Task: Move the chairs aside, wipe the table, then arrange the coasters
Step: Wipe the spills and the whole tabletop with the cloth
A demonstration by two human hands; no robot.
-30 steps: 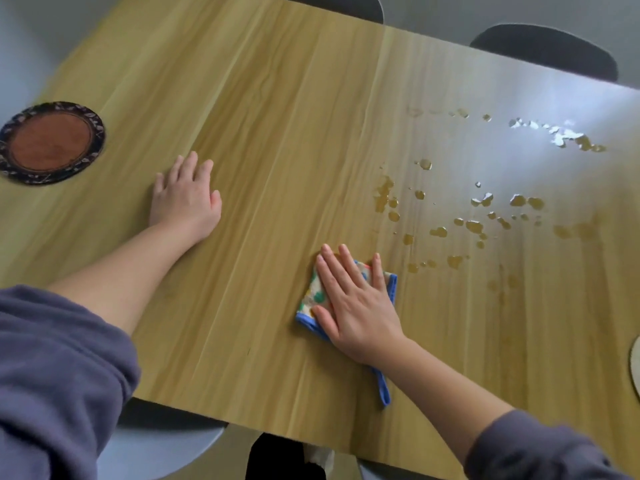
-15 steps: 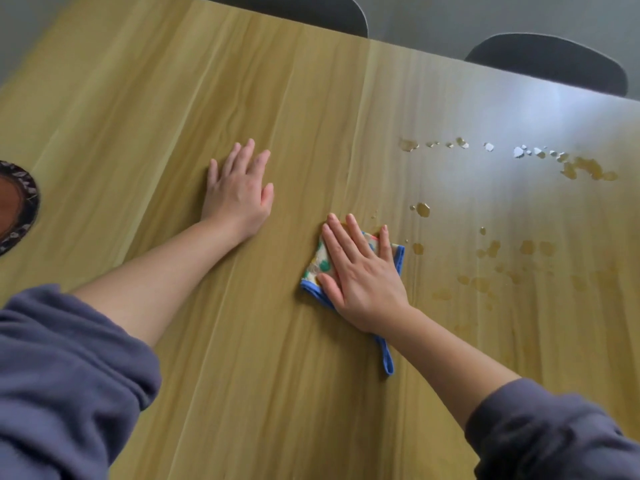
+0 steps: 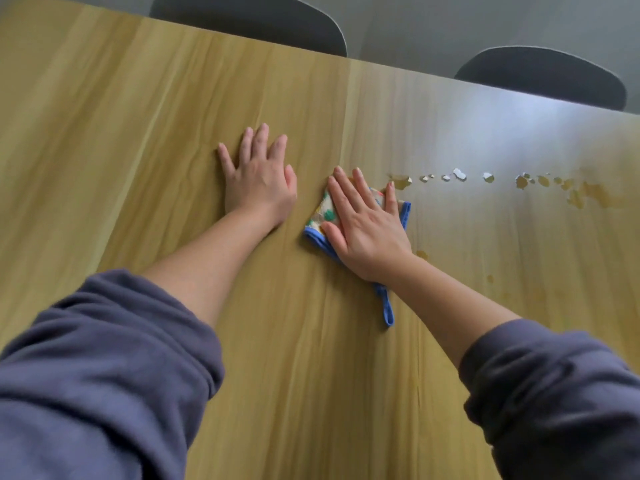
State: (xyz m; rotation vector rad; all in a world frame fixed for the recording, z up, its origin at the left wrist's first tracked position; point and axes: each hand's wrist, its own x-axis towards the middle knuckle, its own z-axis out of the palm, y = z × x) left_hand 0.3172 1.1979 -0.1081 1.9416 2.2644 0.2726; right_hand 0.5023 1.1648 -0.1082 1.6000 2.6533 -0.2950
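Note:
A light wooden table fills the view. My right hand presses flat, fingers straight, on a small folded cloth with a blue border and coloured dots; its blue loop trails toward me. My left hand rests flat on the bare wood just left of the cloth. A row of liquid drops runs to the right from my right fingertips, ending in a wet smear. A few small drops lie beside my right wrist. No coaster is in view.
Two dark chair backs stand behind the far table edge, one at the middle and one at the right. Grey floor shows beyond them.
My right hand has pushed the cloth farther across the table through the spill, and most nearer drops are gone. My left hand slid forward too. The coaster at left has left the view.

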